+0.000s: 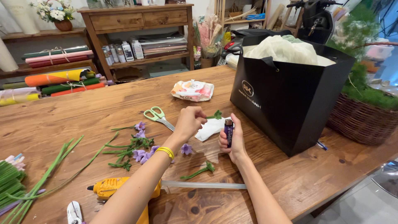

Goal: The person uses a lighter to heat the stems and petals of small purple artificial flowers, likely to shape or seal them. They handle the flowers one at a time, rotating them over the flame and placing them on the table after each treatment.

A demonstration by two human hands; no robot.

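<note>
We are seeing a glossy purple plastic lighter [228,132] in the right hand [232,143], with matt black paper bag [286,95] just beyond it. The left hand [188,122] is pinching a fuzzy green stem [215,115] over smooth, varnished wood table [103,103]; metal-bladed scissors [159,117] are lying beside it.

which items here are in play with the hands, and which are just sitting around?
In hand:
- purple lighter, held upright in right hand
- small green stem piece, pinched by left hand

Lying about:
- scissors
- purple flower stems
- yellow glue gun
- black paper bag
- wipes pack
- wicker basket
</note>
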